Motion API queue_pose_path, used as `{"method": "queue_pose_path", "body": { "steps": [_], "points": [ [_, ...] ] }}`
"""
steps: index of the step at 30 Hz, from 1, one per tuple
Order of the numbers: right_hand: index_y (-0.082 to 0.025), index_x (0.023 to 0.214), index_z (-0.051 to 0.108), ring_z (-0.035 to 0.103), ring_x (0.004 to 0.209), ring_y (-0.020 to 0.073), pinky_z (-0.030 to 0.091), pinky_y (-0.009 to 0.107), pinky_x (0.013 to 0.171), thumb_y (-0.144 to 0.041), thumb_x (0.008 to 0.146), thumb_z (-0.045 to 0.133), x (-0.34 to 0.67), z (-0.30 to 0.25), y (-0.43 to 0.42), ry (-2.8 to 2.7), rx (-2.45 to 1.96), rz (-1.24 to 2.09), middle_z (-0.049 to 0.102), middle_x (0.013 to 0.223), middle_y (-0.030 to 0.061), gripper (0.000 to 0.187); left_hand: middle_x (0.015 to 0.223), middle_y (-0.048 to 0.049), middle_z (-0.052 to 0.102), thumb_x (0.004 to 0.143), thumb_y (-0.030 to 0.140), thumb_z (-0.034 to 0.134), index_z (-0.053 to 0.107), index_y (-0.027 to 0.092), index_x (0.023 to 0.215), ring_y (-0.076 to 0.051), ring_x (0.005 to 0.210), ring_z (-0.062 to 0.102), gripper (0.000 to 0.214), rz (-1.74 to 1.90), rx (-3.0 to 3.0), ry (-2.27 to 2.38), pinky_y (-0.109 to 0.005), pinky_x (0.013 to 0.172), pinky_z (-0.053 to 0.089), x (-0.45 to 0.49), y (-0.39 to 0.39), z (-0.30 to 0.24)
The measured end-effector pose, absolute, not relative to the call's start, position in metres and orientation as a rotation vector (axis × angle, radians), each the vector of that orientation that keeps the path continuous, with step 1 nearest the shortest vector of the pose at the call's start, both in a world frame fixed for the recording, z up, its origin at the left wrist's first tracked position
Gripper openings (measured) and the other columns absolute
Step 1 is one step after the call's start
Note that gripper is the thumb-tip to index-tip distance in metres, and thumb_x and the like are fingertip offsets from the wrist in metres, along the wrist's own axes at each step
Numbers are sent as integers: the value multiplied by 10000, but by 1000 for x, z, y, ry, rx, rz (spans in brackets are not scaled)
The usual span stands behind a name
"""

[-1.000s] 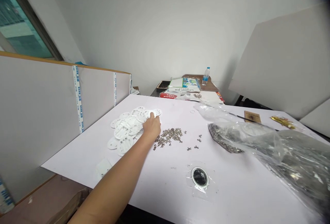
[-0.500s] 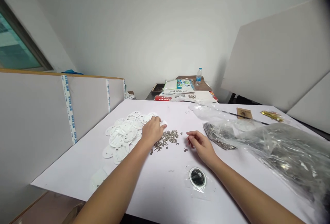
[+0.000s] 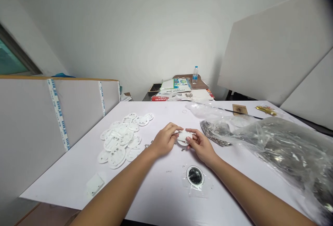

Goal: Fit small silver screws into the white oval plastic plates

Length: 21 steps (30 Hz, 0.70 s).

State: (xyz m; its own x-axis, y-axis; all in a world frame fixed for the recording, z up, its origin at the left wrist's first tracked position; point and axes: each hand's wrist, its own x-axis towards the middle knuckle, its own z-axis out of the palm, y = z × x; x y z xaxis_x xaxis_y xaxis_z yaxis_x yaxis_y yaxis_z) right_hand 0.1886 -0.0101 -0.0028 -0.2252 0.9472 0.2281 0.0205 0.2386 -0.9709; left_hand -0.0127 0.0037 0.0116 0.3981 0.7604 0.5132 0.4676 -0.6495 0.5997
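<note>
My left hand and my right hand meet at the middle of the table, both gripping a white perforated plastic disc by its edges. Much of the disc is hidden by my fingers. To the left of my left hand lies a loose, overlapping pile of similar white discs. A few small metal parts show beside my left wrist, and others are hidden under my hands.
The white tabletop holds a clear bag of dark metal parts, a black ring in clear plastic and a white square piece. Low partition panels stand along the left edge. Papers and a water bottle sit behind.
My left hand has moved right from the disc pile, and a white disc is now held between both hands. My right hand has come in to grip it, and the view has swung slightly left.
</note>
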Motion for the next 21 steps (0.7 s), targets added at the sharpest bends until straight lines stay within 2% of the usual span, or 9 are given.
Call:
{"method": "queue_pose_path", "body": {
  "steps": [4, 6, 9, 11, 14, 17, 21],
  "points": [
    [-228, 1337, 400, 600, 625, 140, 527, 303, 636, -439, 852, 658, 199, -4, -5, -1430, -1015, 1063, 638, 818, -9, 589, 993, -12, 640, 878, 393, 550, 661, 273, 991, -168, 864, 607, 199, 834, 2395, 1391, -281, 718, 405, -29, 14, 11],
    [-228, 1347, 409, 620, 679, 157, 528, 317, 666, -435, 854, 653, 204, -4, -3, -1454, -1052, 966, 662, 876, 17, 588, 955, -4, 640, 830, 421, 612, 659, 269, 918, -176, 846, 606, 182, 679, 2441, 1456, -274, 675, 374, -32, 17, 8],
    [-195, 1111, 600, 639, 815, 192, 520, 330, 740, -431, 849, 659, 207, -2, -4, -1593, -1108, 775, 680, 944, 57, 358, 930, 2, 641, 860, 366, 564, 640, 262, 883, -166, 830, 600, 131, 607, 2468, 1453, -267, 668, 355, -33, 21, 4],
    [-191, 961, 644, 638, 829, 198, 516, 341, 778, -422, 849, 661, 208, 2, -6, -1676, -1130, 686, 682, 925, 55, 258, 925, 7, 640, 885, 317, 508, 628, 258, 870, -158, 825, 593, 134, 619, 2466, 1445, -265, 674, 352, -32, 22, 3],
    [-200, 925, 652, 645, 831, 197, 518, 357, 816, -401, 842, 674, 206, 6, -10, -1719, -1100, 664, 682, 906, 46, 218, 948, 18, 636, 896, 296, 474, 607, 254, 872, -146, 822, 586, 141, 646, 2442, 1418, -263, 687, 356, -31, 23, 3],
    [-205, 894, 638, 627, 1024, 228, 510, 362, 875, -375, 832, 688, 204, 8, -13, -1742, -1027, 676, 669, 1058, 75, 187, 973, 17, 628, 908, 298, 448, 596, 254, 906, -140, 828, 585, 154, 664, 2420, 1392, -263, 705, 367, -33, 22, 4],
    [-212, 859, 538, 546, 1206, 230, 461, 365, 954, -361, 858, 662, 202, 6, -14, -1708, -970, 769, 604, 1244, 94, 194, 1004, 13, 616, 880, 342, 518, 609, 290, 1002, -149, 855, 589, 162, 631, 2423, 1372, -262, 716, 375, -34, 21, 2]
  ]
}}
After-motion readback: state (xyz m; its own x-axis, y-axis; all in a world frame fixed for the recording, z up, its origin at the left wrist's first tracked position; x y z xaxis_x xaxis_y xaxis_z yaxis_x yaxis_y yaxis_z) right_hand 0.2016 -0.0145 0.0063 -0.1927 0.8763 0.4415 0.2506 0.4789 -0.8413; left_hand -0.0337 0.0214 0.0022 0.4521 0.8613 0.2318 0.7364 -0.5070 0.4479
